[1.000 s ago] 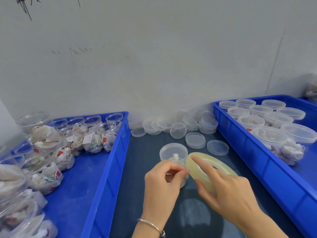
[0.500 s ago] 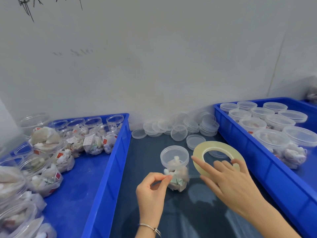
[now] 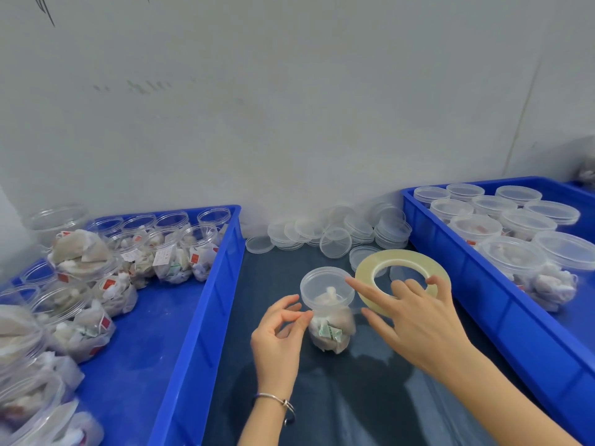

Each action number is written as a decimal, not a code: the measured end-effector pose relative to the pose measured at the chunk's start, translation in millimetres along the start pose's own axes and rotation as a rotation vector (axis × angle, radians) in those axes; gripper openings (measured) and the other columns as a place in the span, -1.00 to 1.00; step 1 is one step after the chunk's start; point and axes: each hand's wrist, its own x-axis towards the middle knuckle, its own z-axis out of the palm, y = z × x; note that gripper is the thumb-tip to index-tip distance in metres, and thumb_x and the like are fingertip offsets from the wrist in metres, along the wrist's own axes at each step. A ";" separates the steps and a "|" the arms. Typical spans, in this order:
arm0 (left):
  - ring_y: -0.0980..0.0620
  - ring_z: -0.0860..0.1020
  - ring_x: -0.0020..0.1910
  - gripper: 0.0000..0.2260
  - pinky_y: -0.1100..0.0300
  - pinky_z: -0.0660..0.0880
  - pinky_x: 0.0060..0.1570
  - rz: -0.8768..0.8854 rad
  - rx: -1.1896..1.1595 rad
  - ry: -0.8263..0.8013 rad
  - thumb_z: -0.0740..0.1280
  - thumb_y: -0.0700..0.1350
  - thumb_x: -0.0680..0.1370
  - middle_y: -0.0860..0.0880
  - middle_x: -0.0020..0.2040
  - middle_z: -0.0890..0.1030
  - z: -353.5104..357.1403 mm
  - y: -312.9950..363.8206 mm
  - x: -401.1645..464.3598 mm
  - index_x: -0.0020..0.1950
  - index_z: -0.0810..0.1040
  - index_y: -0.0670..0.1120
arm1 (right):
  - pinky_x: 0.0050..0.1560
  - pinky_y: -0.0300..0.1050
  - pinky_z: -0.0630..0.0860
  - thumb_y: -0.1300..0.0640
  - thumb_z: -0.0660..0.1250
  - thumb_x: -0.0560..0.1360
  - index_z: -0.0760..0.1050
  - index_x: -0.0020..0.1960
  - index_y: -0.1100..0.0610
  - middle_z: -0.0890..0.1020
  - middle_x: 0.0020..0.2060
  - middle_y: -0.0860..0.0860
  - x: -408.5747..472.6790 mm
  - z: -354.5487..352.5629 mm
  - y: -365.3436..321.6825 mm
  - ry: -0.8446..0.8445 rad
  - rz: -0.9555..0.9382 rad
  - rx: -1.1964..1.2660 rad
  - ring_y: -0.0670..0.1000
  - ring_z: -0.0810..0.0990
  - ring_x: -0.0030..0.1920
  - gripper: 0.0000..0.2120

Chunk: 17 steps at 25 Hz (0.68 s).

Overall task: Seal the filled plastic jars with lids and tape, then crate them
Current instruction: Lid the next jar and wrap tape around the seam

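Since the earlier frame the left hand (image 3: pixel 279 329) has drawn away from the tape roll (image 3: pixel 402 278), pinching the tape end. The lidded jar (image 3: pixel 328 304) stands at its two o'clock. The right hand (image 3: pixel 415 313) holds the roll with fingers through its core, index outstretched. Slack tape could stick crookedly.

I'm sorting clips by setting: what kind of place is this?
Probably a small packing workstation: blue crates hold many filled clear jars, loose lids pile by the wall, and the right hand holds a tape roll.
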 end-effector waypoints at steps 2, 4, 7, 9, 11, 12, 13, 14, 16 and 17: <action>0.13 0.64 0.00 -0.87 0.42 0.50 -0.14 -0.009 -0.011 -0.014 0.44 -0.40 0.41 0.02 0.05 0.65 -1.0 -2.8 -0.2 -0.33 0.58 -0.30 | 0.00 0.14 0.43 -0.16 -0.01 0.50 0.41 0.35 -0.24 0.24 -0.39 -0.09 -1.6 2.2 -0.7 -0.004 -0.002 0.011 0.01 0.48 -0.38 -0.53; 0.14 0.64 0.00 -0.87 0.42 0.51 -0.13 -0.012 -0.023 -0.015 0.44 -0.39 0.42 0.03 0.06 0.65 -1.2 -5.1 -0.2 -0.32 0.58 -0.30 | 0.00 0.13 0.43 -0.16 -0.01 0.50 0.41 0.34 -0.24 0.25 -0.40 -0.10 -1.9 3.8 -1.3 0.004 -0.004 0.018 0.01 0.48 -0.39 -0.54; 0.15 0.64 0.00 -0.88 0.41 0.51 -0.11 -0.017 -0.030 -0.011 0.44 -0.38 0.42 0.02 0.07 0.65 -1.3 -6.5 0.8 -0.31 0.58 -0.30 | 0.00 0.13 0.44 -0.15 -0.01 0.50 0.41 0.34 -0.25 0.26 -0.41 -0.10 -0.6 5.6 -1.8 0.021 -0.012 0.016 0.01 0.48 -0.39 -0.54; 0.15 0.64 0.00 -0.89 0.40 0.51 -0.10 -0.015 -0.040 -0.015 0.43 -0.38 0.42 0.01 0.08 0.65 -1.1 -6.4 2.4 -0.30 0.58 -0.31 | -0.01 0.14 0.44 -0.15 -0.01 0.51 0.43 0.33 -0.25 0.26 -0.41 -0.10 0.7 6.1 -1.8 0.032 -0.010 0.022 0.01 0.48 -0.39 -0.55; 0.14 0.64 0.00 -0.89 0.40 0.51 -0.10 -0.017 -0.046 -0.021 0.43 -0.39 0.43 0.00 0.08 0.65 -0.9 -7.0 4.6 -0.30 0.58 -0.32 | -0.02 0.16 0.45 -0.14 -0.01 0.51 0.45 0.31 -0.24 0.25 -0.40 -0.10 1.1 7.5 -1.3 0.042 -0.009 0.030 0.01 0.48 -0.40 -0.55; 0.13 0.64 0.00 -0.89 0.40 0.51 -0.09 -0.017 -0.049 -0.023 0.42 -0.39 0.43 -0.01 0.08 0.65 -0.9 -7.6 5.7 -0.30 0.58 -0.32 | -0.02 0.15 0.45 -0.14 0.00 0.51 0.46 0.30 -0.24 0.25 -0.40 -0.10 1.1 7.9 -1.3 0.039 -0.007 0.030 0.01 0.49 -0.40 -0.56; 0.12 0.65 0.00 -0.89 0.39 0.51 -0.10 -0.018 -0.053 -0.026 0.42 -0.39 0.43 -0.02 0.08 0.65 -0.6 -8.1 6.7 -0.30 0.57 -0.32 | -0.02 0.15 0.44 -0.14 0.00 0.51 0.47 0.29 -0.24 0.26 -0.41 -0.10 1.5 8.4 -1.4 0.035 -0.006 0.030 0.01 0.49 -0.40 -0.56; 0.11 0.65 -0.01 -0.88 0.40 0.51 -0.10 -0.017 -0.055 -0.030 0.42 -0.40 0.43 -0.02 0.08 0.65 -0.6 -8.8 7.4 -0.30 0.57 -0.33 | -0.02 0.14 0.44 -0.14 -0.01 0.51 0.47 0.29 -0.25 0.26 -0.41 -0.10 1.8 8.8 -1.7 0.030 -0.004 0.030 0.01 0.48 -0.40 -0.56; 0.10 0.65 -0.03 -0.89 0.41 0.51 -0.12 -0.013 -0.059 -0.032 0.42 -0.40 0.43 -0.03 0.07 0.65 0.4 -10.1 8.1 -0.30 0.56 -0.35 | -0.01 0.13 0.43 -0.14 -0.01 0.51 0.47 0.29 -0.26 0.26 -0.41 -0.10 2.1 10.3 -2.1 0.027 -0.003 0.028 0.01 0.49 -0.40 -0.56; 0.11 0.66 -0.04 -0.89 0.41 0.51 -0.12 -0.013 -0.060 -0.031 0.41 -0.40 0.43 -0.03 0.07 0.65 1.0 -10.6 8.3 -0.29 0.56 -0.36 | -0.01 0.13 0.43 -0.14 -0.01 0.51 0.47 0.29 -0.25 0.27 -0.41 -0.10 2.6 10.8 -2.1 0.027 -0.004 0.033 0.01 0.49 -0.40 -0.56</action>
